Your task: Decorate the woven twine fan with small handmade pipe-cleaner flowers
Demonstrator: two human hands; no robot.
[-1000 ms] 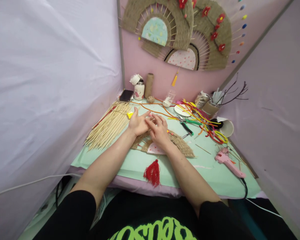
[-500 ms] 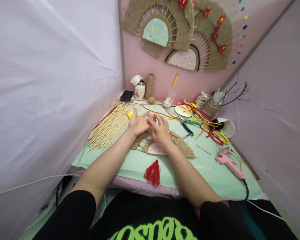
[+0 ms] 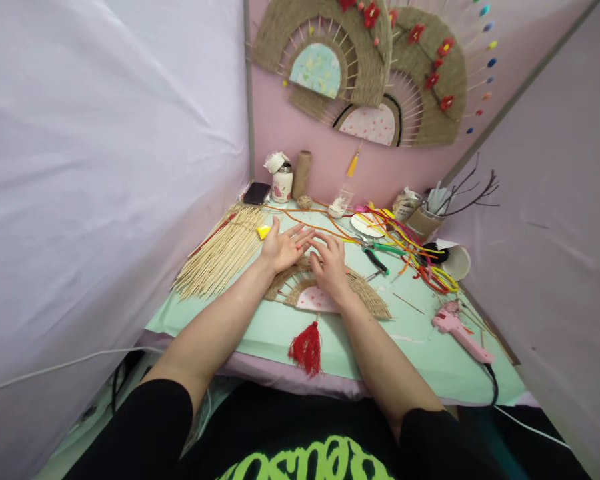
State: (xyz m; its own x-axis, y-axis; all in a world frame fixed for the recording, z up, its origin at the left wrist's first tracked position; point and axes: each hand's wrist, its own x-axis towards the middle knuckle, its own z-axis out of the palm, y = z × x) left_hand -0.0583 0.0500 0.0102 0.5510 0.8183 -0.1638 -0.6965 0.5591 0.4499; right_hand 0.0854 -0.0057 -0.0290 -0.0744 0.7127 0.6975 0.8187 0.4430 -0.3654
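Note:
A half-round woven jute fan (image 3: 365,293) with a pink paper centre lies on the mint-green table mat (image 3: 260,327). A red tassel (image 3: 306,348) hangs from it over the table's front edge. My left hand (image 3: 282,248) rests on the fan's left top edge with fingers stretched out. Just to the right, my right hand (image 3: 330,261) lies on the fan with fingers spread and slightly bent. The fingertips of both hands nearly meet above the fan's top rim. Neither hand shows anything held.
A bundle of bamboo skewers (image 3: 220,253) lies at the left with a yellow bit (image 3: 263,231) beside it. Coloured pipe cleaners (image 3: 410,250), green-handled pliers (image 3: 375,257) and a pink glue gun (image 3: 457,327) sit at the right. Jars, twine spool (image 3: 303,173) and a phone (image 3: 257,193) line the back wall.
Both hands have slid slightly away from me over the fan, and the fingers of the left hand have stretched out flatter. The view has tilted a little.

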